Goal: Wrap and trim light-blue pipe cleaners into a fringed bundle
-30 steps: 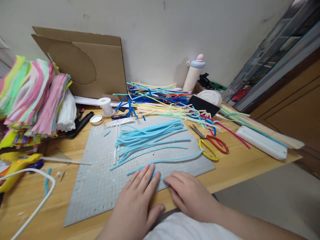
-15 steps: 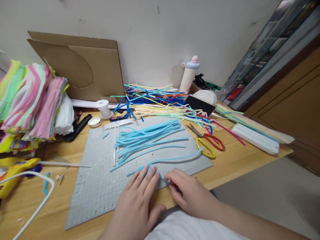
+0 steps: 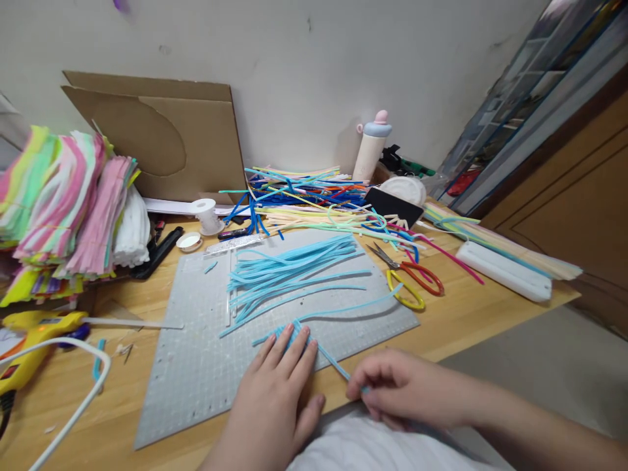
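My left hand (image 3: pixel 277 389) lies flat with its fingers stretched out, pressing a small woven piece of light blue pipe cleaners (image 3: pixel 296 329) onto the grey cutting mat (image 3: pixel 196 366). Most of that piece is hidden under the fingers. From it a pipe cleaner strand (image 3: pixel 334 364) runs down to the right, past the mat's edge, into my right hand (image 3: pixel 402 386), whose fingers pinch it. Another strand (image 3: pixel 358 306) stretches from the piece toward the scissors. Behind my hands lies a bundle of loose light blue pipe cleaners (image 3: pixel 294 265).
Scissors (image 3: pixel 407 278) with red and yellow handles lie right of the bundle. At the left are a yellow glue gun (image 3: pixel 44 327) and its white cable (image 3: pixel 73 412). Pipe cleaner bundles (image 3: pixel 63 196), cardboard (image 3: pixel 206 144) and a bottle (image 3: pixel 370 154) stand at the back.
My right hand has moved right and toward me, drawing the strand out so more of it shows between the hands. The left hand stays pressed on the woven piece.
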`<state>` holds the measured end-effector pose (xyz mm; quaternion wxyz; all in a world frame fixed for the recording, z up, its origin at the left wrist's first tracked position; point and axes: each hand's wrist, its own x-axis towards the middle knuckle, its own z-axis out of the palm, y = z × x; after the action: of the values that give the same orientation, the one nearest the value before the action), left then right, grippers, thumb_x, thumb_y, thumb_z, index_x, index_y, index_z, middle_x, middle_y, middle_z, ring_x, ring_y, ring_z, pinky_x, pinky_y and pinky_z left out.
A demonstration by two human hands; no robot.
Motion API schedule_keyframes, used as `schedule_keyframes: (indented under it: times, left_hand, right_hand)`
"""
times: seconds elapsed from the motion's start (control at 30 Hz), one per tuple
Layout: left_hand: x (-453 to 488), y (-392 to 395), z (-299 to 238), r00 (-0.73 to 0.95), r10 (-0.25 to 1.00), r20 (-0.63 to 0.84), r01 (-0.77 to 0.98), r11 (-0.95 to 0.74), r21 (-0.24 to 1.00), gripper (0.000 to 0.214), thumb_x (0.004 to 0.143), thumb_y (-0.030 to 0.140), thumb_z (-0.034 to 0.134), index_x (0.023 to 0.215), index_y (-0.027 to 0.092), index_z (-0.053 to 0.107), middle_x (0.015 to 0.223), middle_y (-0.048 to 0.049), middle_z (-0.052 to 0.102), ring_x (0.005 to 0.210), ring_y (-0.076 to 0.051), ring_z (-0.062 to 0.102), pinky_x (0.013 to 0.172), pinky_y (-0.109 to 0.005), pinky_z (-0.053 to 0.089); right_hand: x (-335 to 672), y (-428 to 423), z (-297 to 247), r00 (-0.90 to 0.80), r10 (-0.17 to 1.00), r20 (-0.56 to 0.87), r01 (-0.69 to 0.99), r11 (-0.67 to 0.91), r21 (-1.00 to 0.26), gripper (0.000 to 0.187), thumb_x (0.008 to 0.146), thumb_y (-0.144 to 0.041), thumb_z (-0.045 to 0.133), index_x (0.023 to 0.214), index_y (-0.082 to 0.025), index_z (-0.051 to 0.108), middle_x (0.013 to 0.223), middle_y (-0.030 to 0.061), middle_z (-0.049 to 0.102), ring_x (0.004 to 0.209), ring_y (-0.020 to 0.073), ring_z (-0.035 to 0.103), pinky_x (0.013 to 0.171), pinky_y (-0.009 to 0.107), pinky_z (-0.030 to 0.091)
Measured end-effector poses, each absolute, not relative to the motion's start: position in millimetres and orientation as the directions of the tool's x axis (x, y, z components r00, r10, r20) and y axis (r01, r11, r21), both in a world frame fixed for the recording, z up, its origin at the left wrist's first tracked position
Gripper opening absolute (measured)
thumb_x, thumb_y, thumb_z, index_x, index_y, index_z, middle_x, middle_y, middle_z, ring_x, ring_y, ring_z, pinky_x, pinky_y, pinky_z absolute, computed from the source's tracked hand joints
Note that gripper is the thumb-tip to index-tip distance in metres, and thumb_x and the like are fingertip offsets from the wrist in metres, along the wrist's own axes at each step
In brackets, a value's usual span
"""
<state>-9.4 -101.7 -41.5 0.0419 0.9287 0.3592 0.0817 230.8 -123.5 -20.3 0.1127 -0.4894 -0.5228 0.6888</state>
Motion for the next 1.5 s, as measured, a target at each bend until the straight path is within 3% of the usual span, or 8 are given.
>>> schedule_keyframes:
  times: [0.07,0.17,0.27,0.37,0.47,0.83,1.23,1.5]
  left_hand:
    - [-8.4,-101.8,-40.1,0.725,0.678,0.125,0.662,-0.735,0.146,0.058,0.083,0.037,0.052,0.137,0.022,0.039,0.147,-0.0053,0.034,0.133,-0.029,0.033,0.103,-0.048,0.037]
    - [-7.2,-102.3,-39.1,0.718,0.686,0.115,0.671,-0.727,0.147,0.057,0.083,0.036,0.052,0.137,0.022,0.04,0.146,-0.0047,0.035,0.132,-0.029,0.034,0.104,-0.049,0.037]
    - [-6.9,-103.5,-39.0,0.71,0.696,0.105,0.682,-0.717,0.14,0.056,0.084,0.036,0.05,0.137,0.023,0.04,0.147,-0.0034,0.033,0.133,-0.028,0.032,0.104,-0.049,0.037]
    - [-7.6,-104.5,-39.0,0.707,0.7,0.099,0.687,-0.713,0.142,0.055,0.085,0.036,0.049,0.138,0.024,0.038,0.148,-0.0021,0.031,0.134,-0.027,0.031,0.105,-0.048,0.036]
    - [-8.4,-104.6,-39.3,0.706,0.701,0.096,0.686,-0.712,0.151,0.056,0.085,0.036,0.049,0.138,0.023,0.037,0.148,-0.0021,0.031,0.134,-0.027,0.031,0.105,-0.049,0.036]
    - [-8.8,-103.3,-44.2,0.707,0.693,0.144,0.666,-0.72,0.194,0.062,0.082,0.036,0.052,0.139,0.021,0.036,0.146,-0.0051,0.035,0.132,-0.029,0.035,0.104,-0.049,0.035]
    - [-8.6,-103.2,-45.3,0.703,0.703,0.105,0.676,-0.707,0.208,0.061,0.081,0.037,0.051,0.138,0.02,0.036,0.147,-0.0038,0.033,0.134,-0.028,0.031,0.107,-0.048,0.033]
    - [-9.4,-103.0,-46.0,0.695,0.707,0.131,0.662,-0.7,0.269,0.062,0.08,0.036,0.054,0.138,0.021,0.037,0.146,-0.0049,0.036,0.133,-0.028,0.032,0.106,-0.048,0.033]
  right_hand:
    - [244.7,-123.2,-19.3,-0.609,0.556,-0.566,0.176,-0.602,-0.779,0.021,0.078,-0.027,0.052,0.091,-0.013,0.062,0.075,0.0037,0.064,0.054,0.0088,0.056,0.055,0.022,0.044]
    - [253.0,-123.8,-20.5,-0.609,0.681,-0.406,0.02,-0.498,-0.867,0.023,0.078,-0.034,0.059,0.089,-0.013,0.06,0.083,0.0077,0.067,0.072,0.0142,0.062,0.067,0.028,0.047]
    - [239.8,-122.6,-25.2,-0.411,0.89,-0.197,0.249,-0.098,-0.963,0.015,0.082,-0.029,0.059,0.091,-0.017,0.06,0.085,0.0043,0.063,0.079,0.0145,0.058,0.072,0.027,0.045]
    - [216.1,-117.3,-31.9,-0.399,0.916,0.047,0.527,0.271,-0.806,0.013,0.082,-0.02,0.055,0.093,-0.019,0.062,0.088,0.0031,0.06,0.083,0.0155,0.054,0.075,0.028,0.043]
    - [200.1,-110.9,-36.8,-0.413,0.9,0.142,0.671,0.406,-0.62,0.019,0.083,-0.019,0.054,0.101,-0.021,0.06,0.1,0.0045,0.06,0.094,0.0185,0.052,0.082,0.031,0.042]
    - [192.6,-101.5,-43.4,-0.44,0.867,0.234,0.736,0.497,-0.46,0.016,0.085,-0.015,0.047,0.09,-0.017,0.062,0.088,0.0072,0.06,0.087,0.019,0.052,0.077,0.033,0.044]
    - [201.2,-95.1,-35.0,-0.519,0.842,0.148,0.658,0.504,-0.559,0.016,0.085,-0.015,0.051,0.096,-0.019,0.061,0.093,0.0055,0.06,0.09,0.0176,0.052,0.081,0.031,0.043]
    - [192.3,-93.1,-46.8,-0.481,0.843,0.242,0.741,0.538,-0.403,0.013,0.085,-0.013,0.047,0.081,-0.016,0.058,0.079,0.0061,0.059,0.079,0.0176,0.054,0.072,0.03,0.044]
